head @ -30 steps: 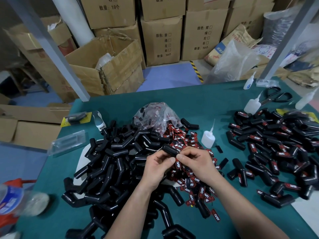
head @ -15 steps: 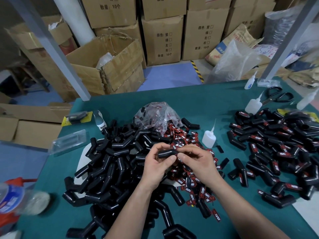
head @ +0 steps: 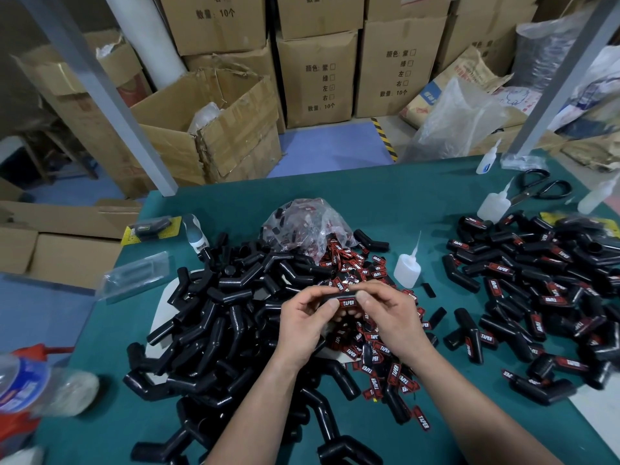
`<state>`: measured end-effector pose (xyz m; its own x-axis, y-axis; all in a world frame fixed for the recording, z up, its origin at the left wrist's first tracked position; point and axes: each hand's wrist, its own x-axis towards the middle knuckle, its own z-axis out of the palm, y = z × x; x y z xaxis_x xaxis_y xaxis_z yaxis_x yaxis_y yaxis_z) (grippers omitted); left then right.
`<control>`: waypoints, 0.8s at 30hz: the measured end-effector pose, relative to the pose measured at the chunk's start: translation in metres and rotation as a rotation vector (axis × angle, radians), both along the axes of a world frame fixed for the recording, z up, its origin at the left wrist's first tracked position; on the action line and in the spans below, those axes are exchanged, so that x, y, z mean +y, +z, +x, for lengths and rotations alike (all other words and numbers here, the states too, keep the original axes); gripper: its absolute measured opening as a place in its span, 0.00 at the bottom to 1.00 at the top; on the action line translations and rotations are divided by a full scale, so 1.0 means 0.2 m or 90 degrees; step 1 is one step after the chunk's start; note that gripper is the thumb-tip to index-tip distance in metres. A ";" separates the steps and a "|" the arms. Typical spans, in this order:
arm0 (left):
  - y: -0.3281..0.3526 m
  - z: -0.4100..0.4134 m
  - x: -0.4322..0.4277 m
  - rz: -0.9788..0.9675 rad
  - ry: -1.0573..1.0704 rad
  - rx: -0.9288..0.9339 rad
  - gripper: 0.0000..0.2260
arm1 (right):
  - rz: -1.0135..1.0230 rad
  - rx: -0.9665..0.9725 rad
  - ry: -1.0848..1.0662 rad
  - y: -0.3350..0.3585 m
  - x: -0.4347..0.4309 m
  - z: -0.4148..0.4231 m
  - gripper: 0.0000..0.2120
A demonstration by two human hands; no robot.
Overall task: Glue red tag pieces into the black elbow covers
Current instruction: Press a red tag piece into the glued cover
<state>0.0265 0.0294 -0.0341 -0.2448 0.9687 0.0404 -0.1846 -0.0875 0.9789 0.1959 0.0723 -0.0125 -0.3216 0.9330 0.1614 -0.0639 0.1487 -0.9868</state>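
Note:
My left hand and my right hand together hold one black elbow cover above the table's middle. A red tag reading TAPER lies on its near face, between my left thumb and my right thumb. Below my hands lies a heap of loose red tags. A large pile of plain black covers spreads to the left. Covers that carry red tags lie heaped on the right. A small white glue bottle stands upright just beyond my right hand.
A clear bag of tags sits behind the piles. Further glue bottles and black scissors lie at the far right. A plastic water bottle lies at the left edge. Cardboard boxes stand beyond the green table.
Both hands rose slightly and turned the cover, so the tag's TAPER face now shows toward me between my thumbs.

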 end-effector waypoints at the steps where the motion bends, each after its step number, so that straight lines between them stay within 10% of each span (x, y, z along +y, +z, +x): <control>1: 0.01 0.00 0.00 -0.001 0.010 0.001 0.07 | -0.012 0.007 0.002 0.00 0.00 0.00 0.10; 10: 0.00 0.00 -0.01 -0.028 -0.062 0.054 0.04 | 0.120 -0.072 -0.030 -0.04 0.02 0.00 0.09; 24: 0.01 0.01 -0.01 -0.031 -0.060 0.003 0.12 | -0.045 0.037 -0.013 -0.06 0.02 -0.01 0.09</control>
